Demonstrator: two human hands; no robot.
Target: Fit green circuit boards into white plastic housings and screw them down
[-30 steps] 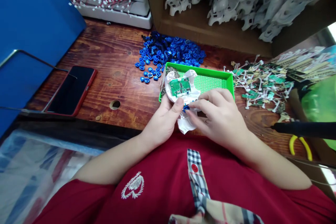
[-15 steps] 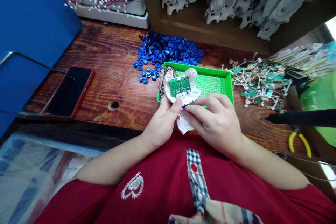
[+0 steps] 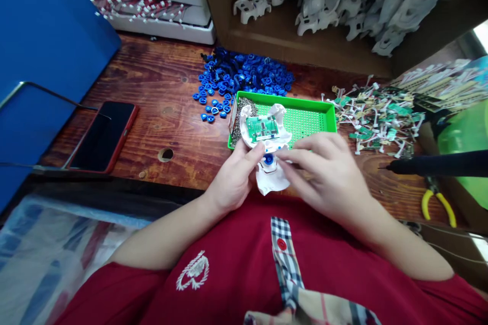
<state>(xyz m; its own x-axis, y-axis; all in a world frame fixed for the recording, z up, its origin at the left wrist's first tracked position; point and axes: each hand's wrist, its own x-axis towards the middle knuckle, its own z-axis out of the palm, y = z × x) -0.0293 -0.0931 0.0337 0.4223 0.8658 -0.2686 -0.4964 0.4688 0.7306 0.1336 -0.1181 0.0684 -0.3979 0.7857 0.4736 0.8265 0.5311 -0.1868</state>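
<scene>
My left hand (image 3: pixel 236 172) grips a white plastic housing (image 3: pixel 273 183) by its left side, thumb on top. A green circuit board (image 3: pixel 262 127) sits in the housing's upper part. Below it, a round blue button piece (image 3: pixel 269 159) lies in the narrow middle of the housing. My right hand (image 3: pixel 322 170) is at the housing's right edge, slightly blurred, its thumb and forefinger apart with nothing visible between them. Behind the housing stands a green perforated tray (image 3: pixel 331 117), with small metal screws (image 3: pixel 241 111) at its left end.
Loose blue button pieces (image 3: pixel 247 73) are heaped behind the tray. Wired small boards (image 3: pixel 381 117) lie to the right, near a black screwdriver-like tool (image 3: pixel 438 163) and yellow-handled pliers (image 3: pixel 438 207). A phone (image 3: pixel 102 137) lies left. A cardboard box (image 3: pixel 282 51) of white housings stands behind.
My right fingers have drawn back to the right from the middle of the housing. The blue button piece there now shows fully. My left hand keeps its grip.
</scene>
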